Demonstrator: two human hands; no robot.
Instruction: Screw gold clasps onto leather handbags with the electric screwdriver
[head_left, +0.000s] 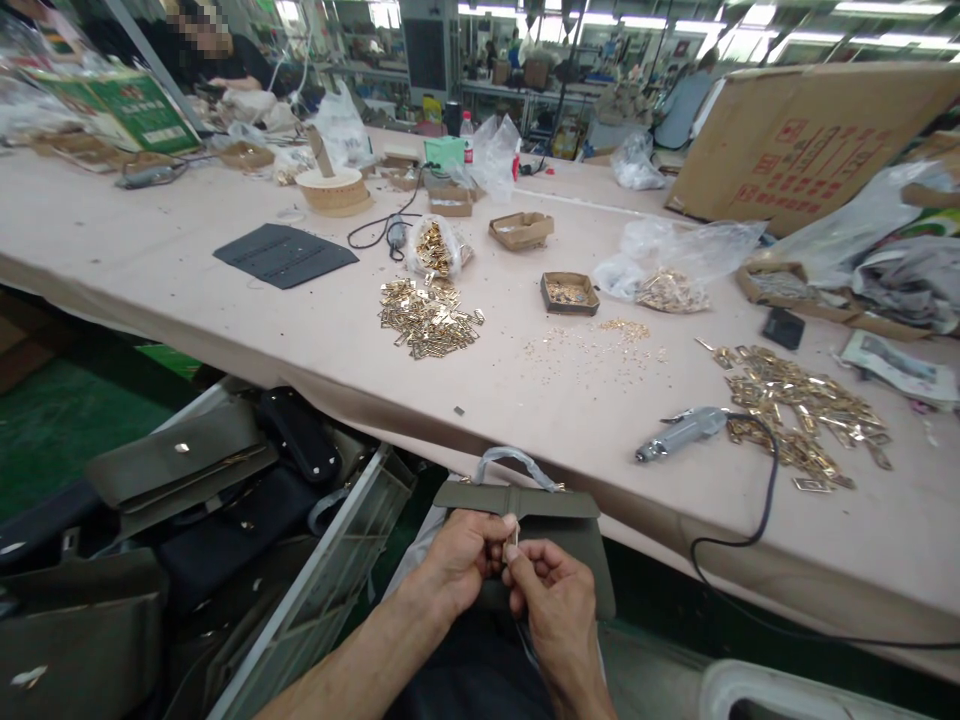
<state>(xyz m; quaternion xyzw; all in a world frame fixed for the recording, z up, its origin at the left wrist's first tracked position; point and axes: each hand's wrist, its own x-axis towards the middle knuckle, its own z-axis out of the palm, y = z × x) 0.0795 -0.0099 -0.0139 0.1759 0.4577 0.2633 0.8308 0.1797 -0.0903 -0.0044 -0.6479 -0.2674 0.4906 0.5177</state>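
Note:
An olive-grey handbag [555,505] rests upright at the lap, its curved handle [514,456] wrapped in clear film. In front of its flap, my left hand [463,556] is closed, with thumb and fingers pinching a small gold metal piece [512,537]. My right hand [551,585] is closed on the same piece from the right, its thumb just below my left thumb. The two hands nearly touch. Part of the piece is hidden by the fingers.
On the table [300,330] lie gold hardware piles [431,320], a small box of parts [570,293], and a grey electric screwdriver [682,432] with a black cable. A crate [322,570] of bags stands at left. A person [225,60] sits at the far left.

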